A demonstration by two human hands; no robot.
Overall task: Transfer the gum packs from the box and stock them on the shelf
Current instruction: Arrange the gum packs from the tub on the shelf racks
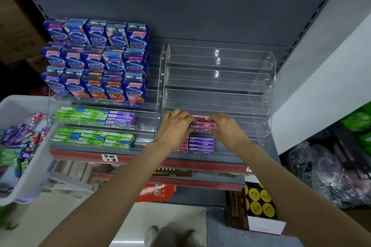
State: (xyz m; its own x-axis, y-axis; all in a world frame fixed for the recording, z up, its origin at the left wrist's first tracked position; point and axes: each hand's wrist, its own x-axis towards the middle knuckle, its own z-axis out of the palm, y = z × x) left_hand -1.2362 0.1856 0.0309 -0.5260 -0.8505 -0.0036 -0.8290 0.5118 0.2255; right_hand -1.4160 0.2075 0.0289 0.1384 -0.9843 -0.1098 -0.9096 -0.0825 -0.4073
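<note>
Slim pink gum packs [202,125], long axis left-right, pinched endwise between left hand [176,126] and right hand [225,128] in clear acrylic tiered rack [261,106].

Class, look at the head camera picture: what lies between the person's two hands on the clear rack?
Pink gum packs, stacked in the clear acrylic rack; the left hand and right hand pinch their ends.

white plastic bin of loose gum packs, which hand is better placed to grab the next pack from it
Left, probably. The white plastic bin sits at the far left, on the left hand's side. The right hand lies farther off and would cross over. Both hands now hold the pink gum packs in the clear acrylic rack.
</note>
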